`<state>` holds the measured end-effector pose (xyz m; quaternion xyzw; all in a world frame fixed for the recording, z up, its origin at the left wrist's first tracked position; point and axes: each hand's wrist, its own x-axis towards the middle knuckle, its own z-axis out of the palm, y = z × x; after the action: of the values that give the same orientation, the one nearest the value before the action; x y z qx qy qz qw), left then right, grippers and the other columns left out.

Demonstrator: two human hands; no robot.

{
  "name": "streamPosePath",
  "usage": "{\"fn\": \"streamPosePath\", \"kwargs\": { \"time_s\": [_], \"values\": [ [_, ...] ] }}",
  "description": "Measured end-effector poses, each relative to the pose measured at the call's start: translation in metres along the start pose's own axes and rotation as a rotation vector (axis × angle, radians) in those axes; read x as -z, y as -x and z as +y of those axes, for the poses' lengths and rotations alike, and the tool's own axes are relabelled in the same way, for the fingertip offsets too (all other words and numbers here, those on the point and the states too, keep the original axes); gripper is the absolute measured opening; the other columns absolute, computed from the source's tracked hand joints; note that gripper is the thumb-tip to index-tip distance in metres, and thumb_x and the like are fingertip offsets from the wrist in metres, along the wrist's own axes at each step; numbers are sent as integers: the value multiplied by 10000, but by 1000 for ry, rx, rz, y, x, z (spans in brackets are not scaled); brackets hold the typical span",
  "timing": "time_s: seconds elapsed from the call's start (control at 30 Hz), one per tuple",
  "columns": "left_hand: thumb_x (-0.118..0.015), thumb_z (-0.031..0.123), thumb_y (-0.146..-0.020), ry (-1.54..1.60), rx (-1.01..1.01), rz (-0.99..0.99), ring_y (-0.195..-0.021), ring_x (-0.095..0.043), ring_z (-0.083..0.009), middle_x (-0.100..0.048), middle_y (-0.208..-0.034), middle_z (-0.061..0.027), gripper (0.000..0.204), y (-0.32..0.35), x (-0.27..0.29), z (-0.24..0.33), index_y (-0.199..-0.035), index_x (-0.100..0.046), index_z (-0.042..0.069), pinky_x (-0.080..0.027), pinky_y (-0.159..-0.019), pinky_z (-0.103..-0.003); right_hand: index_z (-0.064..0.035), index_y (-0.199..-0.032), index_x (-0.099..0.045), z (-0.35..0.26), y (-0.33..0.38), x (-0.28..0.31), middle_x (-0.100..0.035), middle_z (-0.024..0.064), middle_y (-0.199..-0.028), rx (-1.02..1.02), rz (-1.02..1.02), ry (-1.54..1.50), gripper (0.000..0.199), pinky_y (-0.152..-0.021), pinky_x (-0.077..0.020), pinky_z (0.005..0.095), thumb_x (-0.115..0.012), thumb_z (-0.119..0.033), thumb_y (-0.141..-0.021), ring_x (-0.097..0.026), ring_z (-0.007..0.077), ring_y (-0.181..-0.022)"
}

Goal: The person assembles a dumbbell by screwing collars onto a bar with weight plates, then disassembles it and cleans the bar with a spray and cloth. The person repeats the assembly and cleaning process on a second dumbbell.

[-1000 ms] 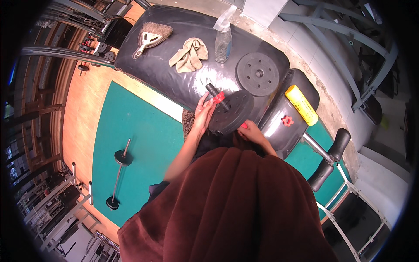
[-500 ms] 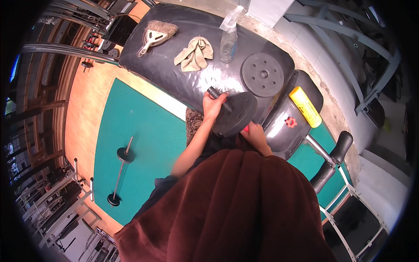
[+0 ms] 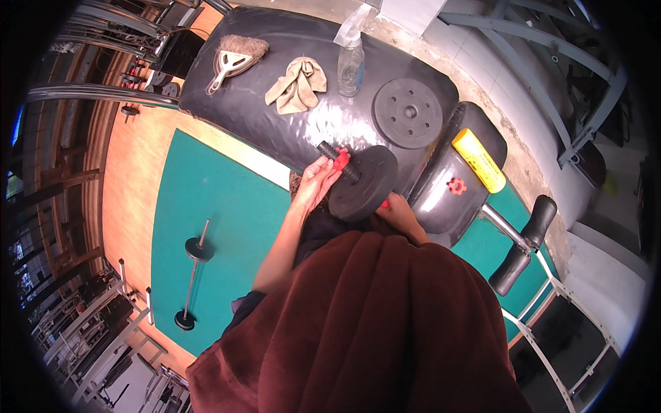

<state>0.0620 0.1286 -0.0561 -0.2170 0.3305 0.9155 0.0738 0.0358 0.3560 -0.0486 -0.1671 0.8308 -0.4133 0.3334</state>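
Note:
A black weight plate (image 3: 365, 182) sits on a short black dumbbell bar (image 3: 336, 158) above the edge of a black padded bench (image 3: 275, 131). My left hand (image 3: 317, 180) pinches a red collar nut (image 3: 341, 160) on the bar's threaded end. Behind the plate, my right hand (image 3: 396, 210) grips the bar's other side, with a bit of red showing at its fingers. A second black weight plate (image 3: 407, 112) lies flat on the bench, and a loose red collar nut (image 3: 456, 186) rests on the smaller pad.
On the bench lie a hand brush (image 3: 234, 56), a beige cloth (image 3: 296, 84) and a clear spray bottle (image 3: 351, 58). A yellow cylinder (image 3: 478, 160) rests on the smaller pad. A barbell bar (image 3: 193, 272) lies on the teal floor mat (image 3: 213, 227). Gym racks stand at left.
The view has shifted slightly. My left hand stays at the red nut on the bar's end, and my right hand has slid a little further behind the plate.

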Motion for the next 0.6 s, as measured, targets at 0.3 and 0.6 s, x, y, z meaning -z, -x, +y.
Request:
{"fn": "streamPosePath", "kwargs": {
  "time_s": [0.3,0.6],
  "values": [
    [-674,295,-792,-508,39,397,-594,-549,-47,-572,-687,8,282,-29,-19,-6,-703,-539,64,-507,-613,-189,-50,-1023,-557,-7,-2,-1,-614,196,-858,-1,127,94,361,-701,-458,456,-609,-275,-746,-570,394,-815],
    [-494,480,-852,-708,-33,417,-466,-420,-78,-409,-523,28,462,-28,-40,15,-863,-509,18,-355,-469,-219,-1,-914,-548,-2,-3,5,-607,216,-768,-55,231,346,336,-646,-458,469,-618,-286,-752,-574,411,-731]
  ]
}}
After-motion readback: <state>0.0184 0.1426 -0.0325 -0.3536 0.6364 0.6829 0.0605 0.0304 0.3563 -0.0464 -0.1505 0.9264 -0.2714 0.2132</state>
